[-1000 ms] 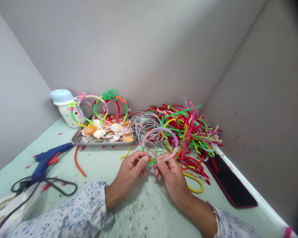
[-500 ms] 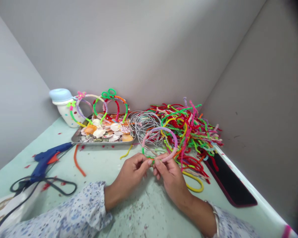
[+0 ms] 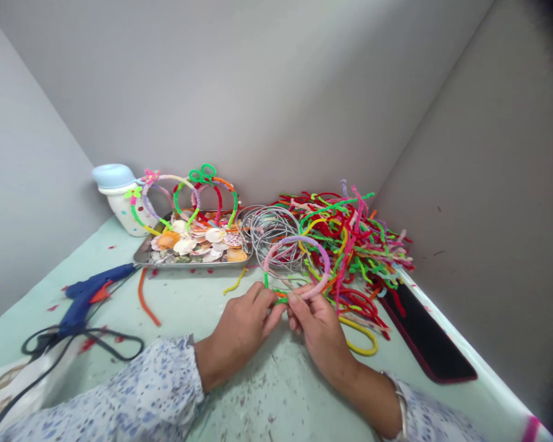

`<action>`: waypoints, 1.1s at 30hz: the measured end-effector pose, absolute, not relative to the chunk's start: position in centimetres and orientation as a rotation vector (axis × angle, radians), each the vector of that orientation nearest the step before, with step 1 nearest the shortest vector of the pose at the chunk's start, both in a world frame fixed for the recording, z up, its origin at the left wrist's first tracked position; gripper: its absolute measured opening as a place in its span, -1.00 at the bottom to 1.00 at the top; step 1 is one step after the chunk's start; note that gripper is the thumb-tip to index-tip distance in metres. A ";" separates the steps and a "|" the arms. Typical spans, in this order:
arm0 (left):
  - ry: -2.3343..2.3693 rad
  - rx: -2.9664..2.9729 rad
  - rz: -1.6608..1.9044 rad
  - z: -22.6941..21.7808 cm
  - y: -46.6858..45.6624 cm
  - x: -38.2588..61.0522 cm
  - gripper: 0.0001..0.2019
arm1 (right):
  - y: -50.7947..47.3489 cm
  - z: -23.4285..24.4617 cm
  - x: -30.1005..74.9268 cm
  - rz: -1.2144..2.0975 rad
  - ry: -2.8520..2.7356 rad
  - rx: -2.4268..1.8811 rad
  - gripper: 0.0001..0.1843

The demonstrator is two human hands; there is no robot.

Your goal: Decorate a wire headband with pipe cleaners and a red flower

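Observation:
A hoop-shaped headband wrapped in pink, purple and green pipe cleaner stands up between my hands, above the table. My right hand pinches its lower right end between thumb and fingertips. At the lower left, my left hand has its fingers curled on a green pipe cleaner, the thumb stretched toward my right hand. A short bit of orange shows beside the green there. My fingers partly hide the ends of the headband.
Behind my hands lie a coil of grey wire and a heap of coloured pipe cleaners. A metal tray of seashells, finished headbands and a white jar stand left. A blue glue gun with its cable lies nearer; a black flat case is right.
My left hand has shifted slightly and turned, its thumb now lower and more stretched out. More of the green and orange pipe cleaner shows. My right hand and the headband have hardly moved.

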State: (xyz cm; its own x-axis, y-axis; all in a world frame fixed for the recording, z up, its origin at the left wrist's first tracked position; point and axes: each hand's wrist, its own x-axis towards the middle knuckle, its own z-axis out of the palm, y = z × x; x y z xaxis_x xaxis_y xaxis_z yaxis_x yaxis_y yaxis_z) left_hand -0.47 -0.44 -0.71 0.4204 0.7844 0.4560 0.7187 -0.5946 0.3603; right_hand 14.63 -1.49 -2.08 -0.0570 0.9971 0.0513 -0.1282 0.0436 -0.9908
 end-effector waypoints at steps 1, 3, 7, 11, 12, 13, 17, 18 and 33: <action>1.363 2.610 0.907 -0.7 -0.5 -0.5 -0.81 | -1.5 -2.0 14.6 1.273 -1.181 -1.051 -0.71; 1.364 2.704 0.907 -0.8 -0.5 -0.6 -0.80 | -1.6 -1.8 14.6 1.278 -1.182 -1.050 -0.70; 1.370 2.717 0.926 -0.9 -0.3 -0.8 -0.78 | -1.7 -1.9 14.6 1.292 -1.180 -1.035 -0.70; 1.260 2.356 0.964 -0.5 -0.1 -0.7 -0.77 | -1.6 -2.0 14.7 1.266 -1.165 -1.065 -0.70; 1.219 2.259 0.954 -0.4 -0.1 -0.7 -0.76 | -1.5 -2.0 14.7 1.259 -1.161 -1.076 -0.70; 1.186 2.179 0.942 -0.2 -0.1 -0.7 -0.73 | -1.5 -2.0 14.7 1.251 -1.162 -1.082 -0.70; 1.115 2.020 0.898 0.2 -0.2 -0.7 -0.65 | -1.3 -2.1 14.7 1.249 -1.173 -1.096 -0.70; 1.112 1.997 0.897 0.2 -0.3 -0.7 -0.67 | -1.2 -2.1 14.7 1.252 -1.175 -1.101 -0.70; 1.240 2.158 0.918 -0.3 -0.4 -0.2 -0.88 | -1.1 -2.9 14.7 1.255 -1.206 -1.114 -0.69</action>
State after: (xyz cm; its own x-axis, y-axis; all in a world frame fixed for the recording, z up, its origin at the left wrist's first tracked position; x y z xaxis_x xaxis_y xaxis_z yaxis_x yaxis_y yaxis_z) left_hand -0.23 -0.38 -0.34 0.3634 0.8783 0.3107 0.5533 -0.4718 0.6865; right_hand 14.69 -1.07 -2.89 -0.0471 0.9984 0.0304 -0.0697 0.0270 -0.9972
